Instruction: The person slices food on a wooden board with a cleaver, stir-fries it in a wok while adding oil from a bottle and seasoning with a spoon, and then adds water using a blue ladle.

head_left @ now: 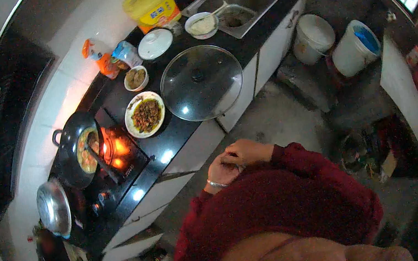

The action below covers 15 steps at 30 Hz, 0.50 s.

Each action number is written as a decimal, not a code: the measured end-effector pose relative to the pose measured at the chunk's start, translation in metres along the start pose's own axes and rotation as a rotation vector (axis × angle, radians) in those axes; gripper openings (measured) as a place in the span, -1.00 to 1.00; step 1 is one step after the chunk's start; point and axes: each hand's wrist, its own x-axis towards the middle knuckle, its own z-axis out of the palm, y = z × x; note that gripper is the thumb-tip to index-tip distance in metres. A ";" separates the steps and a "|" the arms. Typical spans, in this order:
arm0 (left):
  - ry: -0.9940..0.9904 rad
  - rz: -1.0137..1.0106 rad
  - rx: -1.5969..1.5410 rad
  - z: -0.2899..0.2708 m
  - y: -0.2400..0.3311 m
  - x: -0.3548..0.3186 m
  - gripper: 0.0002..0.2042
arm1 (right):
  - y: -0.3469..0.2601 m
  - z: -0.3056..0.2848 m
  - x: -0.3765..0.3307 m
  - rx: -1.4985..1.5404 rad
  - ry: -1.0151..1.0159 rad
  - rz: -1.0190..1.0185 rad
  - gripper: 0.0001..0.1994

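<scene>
My left hand (221, 171), with a silver bracelet (217, 184) at its wrist, meets my right hand (253, 152) in front of my body. Both are closed and clasped together; no object shows in them, and some fingers are hidden. Beyond them is the black counter. A large glass lid (191, 91) lies there nearest my hands, beside a bowl of dark, oily chopped food (146, 115). Farther left, a black wok (70, 160) with food in it is on the gas stove (133, 158), with a dark-handled utensil (96, 157) in it. Orange light glows beside the wok.
A metal basin (53, 207) is past the wok. Along the wall are a small bowl (136, 78), a white lid (155, 44), a yellow jug (153, 11) and a rice bowl (201, 26), then the sink (224, 3). Two white buckets (312, 39) stand at right. A cabinet drawer (132, 250) sticks out below.
</scene>
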 end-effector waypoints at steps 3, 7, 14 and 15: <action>-0.095 -0.139 -0.066 0.007 0.007 -0.003 -0.74 | 0.014 0.018 -0.017 0.015 0.090 0.097 -0.68; -0.132 -0.197 -0.070 0.005 0.000 -0.001 -0.68 | 0.024 0.025 -0.030 0.017 0.078 0.149 -0.67; -0.189 -0.334 -0.044 0.010 0.011 0.045 -0.55 | 0.043 -0.024 -0.054 0.126 0.136 0.187 -0.64; -0.212 -0.339 -0.045 0.023 0.009 0.055 -0.54 | 0.051 -0.034 -0.058 0.100 0.147 0.185 -0.64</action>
